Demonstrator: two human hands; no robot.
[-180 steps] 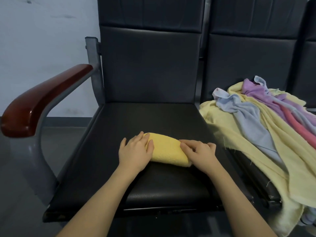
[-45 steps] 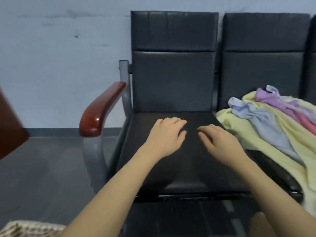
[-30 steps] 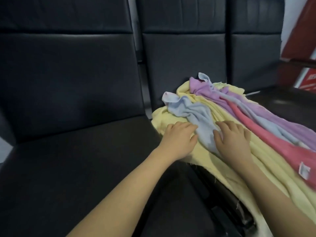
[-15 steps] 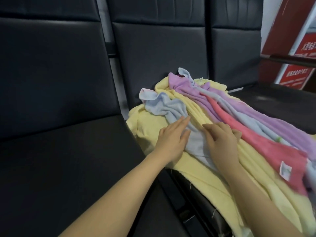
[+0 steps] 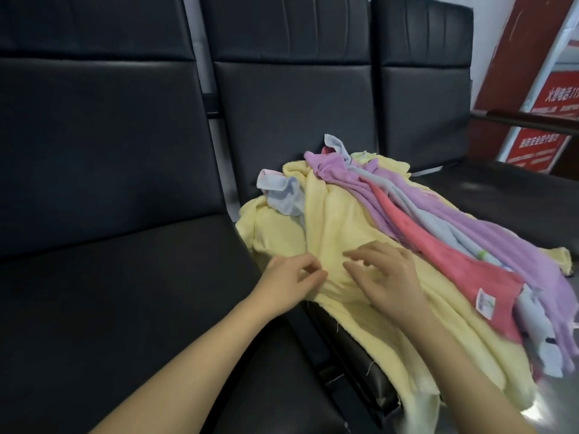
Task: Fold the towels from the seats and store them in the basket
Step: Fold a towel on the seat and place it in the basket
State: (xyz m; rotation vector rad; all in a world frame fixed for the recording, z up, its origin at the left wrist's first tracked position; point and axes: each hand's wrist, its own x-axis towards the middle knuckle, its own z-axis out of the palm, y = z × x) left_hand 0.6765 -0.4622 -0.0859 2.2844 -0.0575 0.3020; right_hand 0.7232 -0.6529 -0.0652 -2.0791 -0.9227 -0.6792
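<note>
A heap of towels lies on the middle seat (image 5: 354,349). A large pale yellow towel (image 5: 338,227) is at the bottom, and its edge hangs over the seat front. Purple (image 5: 488,242), pink (image 5: 445,258) and light blue (image 5: 283,195) towels are draped across it. My left hand (image 5: 289,281) is at the yellow towel's near left edge, fingers curled and pinching a fold of it. My right hand (image 5: 387,277) rests on the yellow towel beside it, fingers spread and slightly bent. No basket is in view.
A black seat (image 5: 119,292) lies to the left of the heap and another black seat (image 5: 513,195) to the right. Red signboards (image 5: 539,133) stand at the far right behind a dark armrest (image 5: 529,120).
My hands slid off the light blue towel, nearer to me, onto the yellow towel's edge. The left hand's fingers curled into the cloth. A yellow fold now covers more of the blue towel.
</note>
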